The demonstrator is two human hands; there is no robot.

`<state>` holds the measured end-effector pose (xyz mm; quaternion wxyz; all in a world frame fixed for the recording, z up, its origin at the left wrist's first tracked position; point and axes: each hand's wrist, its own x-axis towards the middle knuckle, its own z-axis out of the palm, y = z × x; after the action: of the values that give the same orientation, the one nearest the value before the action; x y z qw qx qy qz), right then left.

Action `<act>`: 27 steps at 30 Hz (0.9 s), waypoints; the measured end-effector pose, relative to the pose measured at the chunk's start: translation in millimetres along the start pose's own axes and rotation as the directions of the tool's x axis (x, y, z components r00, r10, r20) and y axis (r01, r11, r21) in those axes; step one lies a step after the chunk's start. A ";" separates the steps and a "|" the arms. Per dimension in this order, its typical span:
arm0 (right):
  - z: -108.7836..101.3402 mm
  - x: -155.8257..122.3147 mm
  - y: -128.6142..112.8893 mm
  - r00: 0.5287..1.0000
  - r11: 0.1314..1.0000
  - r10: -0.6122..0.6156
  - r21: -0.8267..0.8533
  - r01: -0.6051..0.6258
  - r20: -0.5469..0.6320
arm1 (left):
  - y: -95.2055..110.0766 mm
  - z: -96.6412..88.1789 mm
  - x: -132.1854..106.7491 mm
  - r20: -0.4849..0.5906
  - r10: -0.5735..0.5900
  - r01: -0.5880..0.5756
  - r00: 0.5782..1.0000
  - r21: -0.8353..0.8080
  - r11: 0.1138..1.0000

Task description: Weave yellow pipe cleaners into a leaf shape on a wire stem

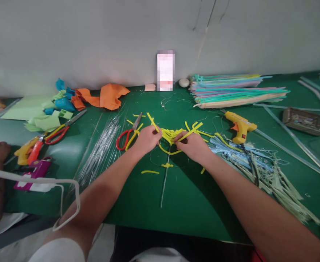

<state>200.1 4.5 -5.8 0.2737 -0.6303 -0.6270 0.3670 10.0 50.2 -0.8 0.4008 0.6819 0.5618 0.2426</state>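
Observed from where I stand: a green-topped table, its back edge against a grey wall, one person working at the front edge. The work, a latticed piece of fuzzy yellow stems, sits midway between the table's front and back edges, near the middle of its length. The left hand has thumb and fingertips pinched on its left side; the right hand likewise grips yellow stem on its right side. A thin pale wire stem runs below the piece toward the front edge, with a small yellow knotted cluster on it. Scissors with red and yellow handles lie just beside the left hand, points toward the back edge. Further left lies a bundle of silvery wires. To the right, nearer the right edge, lies a yellow glue gun; a bundle of pastel strips lies along the back edge.
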 end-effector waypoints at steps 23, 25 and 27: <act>-2.9 -7.7 -5.2 0.793 0.896 -0.364 0.049 0.442 -0.489 | 16.9 6.9 -6.5 -0.060 -0.066 0.010 0.996 -0.655 0.755; -3.7 -9.9 -6.7 0.786 0.902 -0.352 0.040 0.429 -0.508 | 15.4 7.4 -6.1 -0.087 -0.046 -0.021 0.995 -0.646 0.763; -2.9 -10.7 -6.8 0.779 0.910 -0.336 0.032 0.414 -0.530 | 12.6 7.7 -5.2 -0.103 -0.016 -0.053 0.995 -0.623 0.780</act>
<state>199.0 -5.3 2.7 0.5437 -0.5453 -0.6153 0.1686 21.9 42.6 5.8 0.5722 0.5027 0.4628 0.4536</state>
